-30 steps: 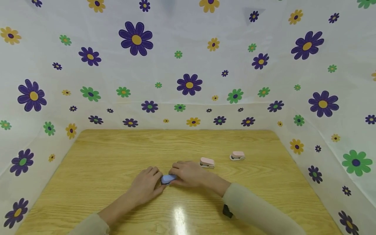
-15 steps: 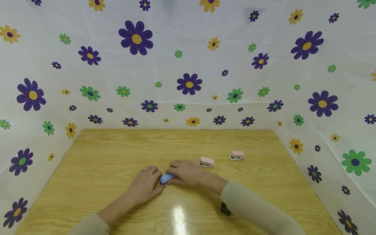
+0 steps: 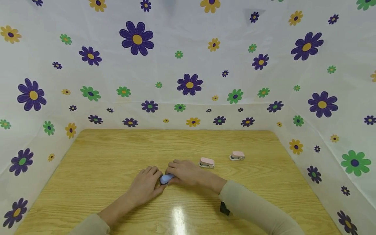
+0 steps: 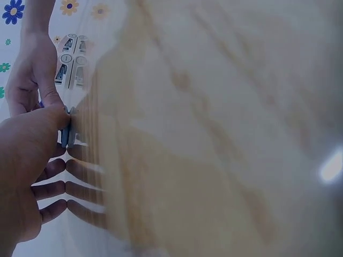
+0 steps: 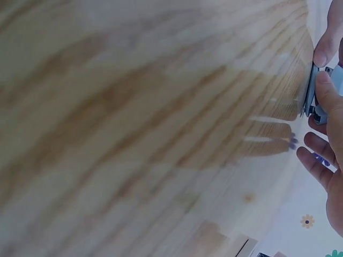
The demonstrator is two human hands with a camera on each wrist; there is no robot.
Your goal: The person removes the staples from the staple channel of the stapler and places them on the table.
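Observation:
A small blue stapler (image 3: 166, 178) lies low over the wooden table, between both hands. My left hand (image 3: 145, 185) pinches its left end with thumb and forefinger, and the other fingertips reach down to the tabletop. From the other side my right hand (image 3: 185, 173) grips the right end, thumb nearest me. In the right wrist view the stapler's blue body (image 5: 336, 79) shows beside the right thumb (image 5: 325, 85). Seen from the left wrist, only a thin blue strip of the stapler (image 4: 65, 133) shows below the left thumb; fingers hide the rest.
Two pink-and-white staplers stand on the table (image 3: 132, 147) beyond my right hand: a nearer one (image 3: 207, 162) and a farther one (image 3: 237, 156). A black object (image 3: 225, 209) shows beside the right sleeve. A white flower-print sheet (image 3: 164, 71) walls the back and sides.
Over the first half second the right hand and the stapler shift slightly left. Since then both hands have held nearly still, with the stapler between them.

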